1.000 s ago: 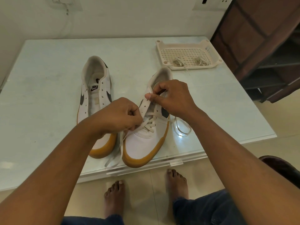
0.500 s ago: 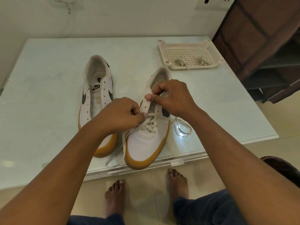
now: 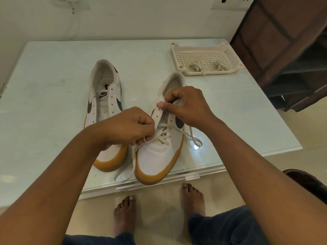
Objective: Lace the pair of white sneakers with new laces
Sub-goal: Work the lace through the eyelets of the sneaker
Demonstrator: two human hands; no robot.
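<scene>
Part-laced sneaker [image 3: 159,156] at table [image 3: 53,106] front edge, L hand [image 3: 127,128] pinching lace [image 3: 163,137], R hand [image 3: 187,105] pinching eyelet flap, unlaced sneaker [image 3: 104,103] at 10 o'clock, tray [image 3: 208,73] w/ spare laces [image 3: 194,67] at 1 o'clock.

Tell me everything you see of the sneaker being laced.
The sneaker stands upright on the table, at its near edge, toe toward the person. Leather-looking white upper, tan rubber sole, dark swoosh on its side. A flat cream lace crosses the lower eyelets; the upper ones are empty. One loose end trails past the toe, the other loops on the table beside it. The left hand pinches the lace low down; the right hand pinches an eyelet flap near the collar.
</scene>
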